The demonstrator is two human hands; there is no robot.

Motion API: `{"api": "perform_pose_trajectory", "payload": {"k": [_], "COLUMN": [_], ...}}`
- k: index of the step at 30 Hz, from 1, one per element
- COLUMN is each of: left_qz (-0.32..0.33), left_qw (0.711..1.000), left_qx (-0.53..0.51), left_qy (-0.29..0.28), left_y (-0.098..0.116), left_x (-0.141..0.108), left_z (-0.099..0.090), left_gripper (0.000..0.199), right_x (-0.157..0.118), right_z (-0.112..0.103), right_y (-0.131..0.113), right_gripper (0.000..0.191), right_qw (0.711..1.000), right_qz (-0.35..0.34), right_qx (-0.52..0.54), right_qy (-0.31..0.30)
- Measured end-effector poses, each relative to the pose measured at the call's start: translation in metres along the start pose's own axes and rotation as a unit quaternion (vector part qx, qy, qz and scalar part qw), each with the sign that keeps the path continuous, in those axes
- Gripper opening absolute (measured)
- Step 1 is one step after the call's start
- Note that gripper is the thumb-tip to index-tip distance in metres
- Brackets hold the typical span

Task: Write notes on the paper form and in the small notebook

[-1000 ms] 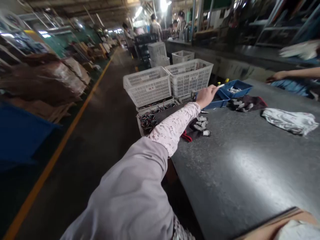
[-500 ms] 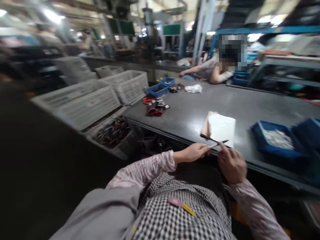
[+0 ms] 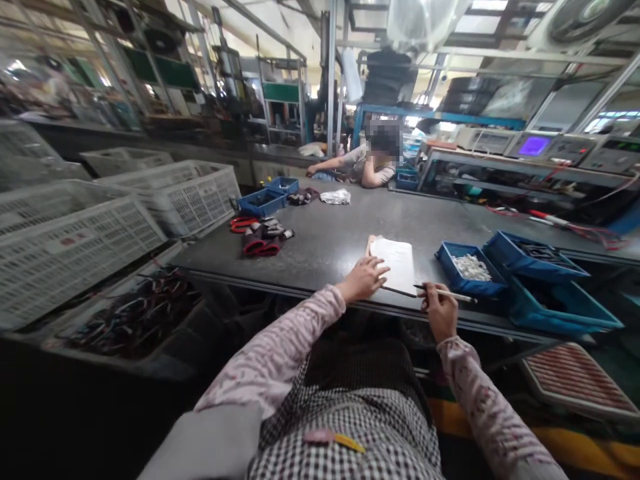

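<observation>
A notepad [image 3: 399, 261] with a white top page lies near the front edge of the dark worktable [image 3: 320, 257]. My left hand [image 3: 364, 277] rests at the pad's lower left corner, fingers stretched out over the page. Just right of the pad, my right hand [image 3: 441, 312] grips a pen [image 3: 457, 294] between thumb and fingers. The pen's dark tip points left toward the page's lower right corner, and its pale end sticks out to the right. Faint marks show on the page, too small to read.
Blue bins [image 3: 473, 270] stand right of the pad, one with small white parts. Gloves [image 3: 265, 237] lie at the table's left. White plastic crates [image 3: 65, 247] and a crate of dark cables [image 3: 135, 320] stand farther left. Across the table a person [image 3: 353, 165] leans on it.
My left hand has left the pen and moved onto the notepad. My right hand now holds the pen alone, farther right. The view has turned to the right.
</observation>
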State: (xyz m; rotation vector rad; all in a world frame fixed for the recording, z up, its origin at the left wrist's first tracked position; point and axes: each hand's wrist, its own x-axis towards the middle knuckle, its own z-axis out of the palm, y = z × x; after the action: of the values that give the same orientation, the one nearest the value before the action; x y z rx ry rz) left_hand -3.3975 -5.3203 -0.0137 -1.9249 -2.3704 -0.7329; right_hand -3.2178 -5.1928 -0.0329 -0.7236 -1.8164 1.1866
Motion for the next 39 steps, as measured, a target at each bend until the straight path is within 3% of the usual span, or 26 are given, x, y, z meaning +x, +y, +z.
{"api": "perform_pose_trajectory", "payload": {"k": [3,6,12,18,22,27,34,39], "left_qz": [0.007,0.009,-0.027,-0.025,-0.019,-0.023,-0.037,-0.04], "left_qw": [0.997,0.997,0.998,0.999,0.998,0.999,0.999,0.999], "left_qx": [0.061,0.049,0.052,0.044,0.045,0.042,0.02,0.016], "left_qy": [-0.056,-0.063,-0.01,0.017,0.031,0.027,0.033,0.031], "left_y": [-0.039,-0.053,-0.037,-0.029,-0.029,-0.028,-0.027,-0.025], "left_x": [0.029,0.024,-0.014,-0.024,-0.026,-0.027,-0.029,-0.031], "left_z": [0.021,0.037,0.042,0.039,0.039,0.039,0.037,0.035], "left_gripper": [0.046,0.046,0.049,0.047,0.047,0.046,0.043,0.043], "right_x": [0.019,0.035,0.062,0.078,0.089,0.09,0.088,0.09], "right_z": [0.01,0.013,0.02,0.067,0.091,0.092,0.093,0.099], "right_y": [-0.005,-0.002,0.012,-0.001,0.016,0.04,0.027,0.034], "right_gripper": [0.065,0.059,0.06,0.057,0.06,0.066,0.049,0.04], "right_qw": [0.997,0.994,0.992,0.992,0.987,0.987,0.987,0.979], "right_qz": [0.049,0.068,0.099,0.088,0.1,0.093,0.018,-0.047], "right_qx": [0.054,0.077,0.071,0.058,0.05,0.014,-0.079,-0.141], "right_qy": [0.024,0.038,0.022,-0.071,-0.112,-0.129,-0.14,-0.14]}}
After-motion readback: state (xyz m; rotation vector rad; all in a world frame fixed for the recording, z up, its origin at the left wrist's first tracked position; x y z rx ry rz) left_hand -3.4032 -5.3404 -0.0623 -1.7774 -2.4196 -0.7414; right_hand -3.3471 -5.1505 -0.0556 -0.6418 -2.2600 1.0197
